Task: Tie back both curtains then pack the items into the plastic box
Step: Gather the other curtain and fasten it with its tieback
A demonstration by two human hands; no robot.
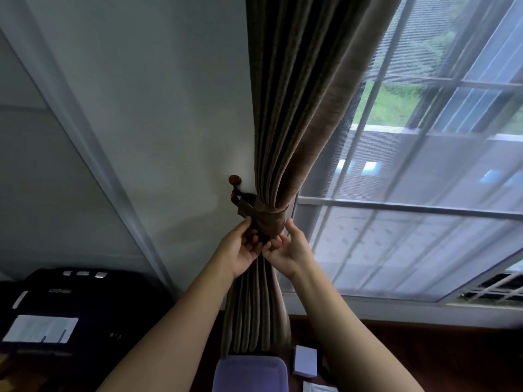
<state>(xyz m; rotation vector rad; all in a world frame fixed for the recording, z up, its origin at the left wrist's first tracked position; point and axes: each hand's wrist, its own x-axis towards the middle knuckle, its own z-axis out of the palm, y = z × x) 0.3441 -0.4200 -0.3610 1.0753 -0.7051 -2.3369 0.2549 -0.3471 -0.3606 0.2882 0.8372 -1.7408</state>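
Observation:
A brown pleated curtain [294,108] hangs gathered against the wall left of the window. A matching brown tieback band [270,219] wraps its waist and runs to a dark wooden wall hook [235,181]. My left hand [240,250] and my right hand [285,250] meet just under the band, fingers curled on the band's lower edge and the curtain folds. Below, at the bottom edge, lies the purple lid of a plastic box [250,373]. A small white box [305,360] and a white packet [314,387] lie to its right.
A sheer white curtain [424,222] covers the window on the right. A black printer [70,306] with a sheet of paper sits at the lower left. A dark wooden surface [424,349] runs under the window, and a vent grille [495,290] is at the right.

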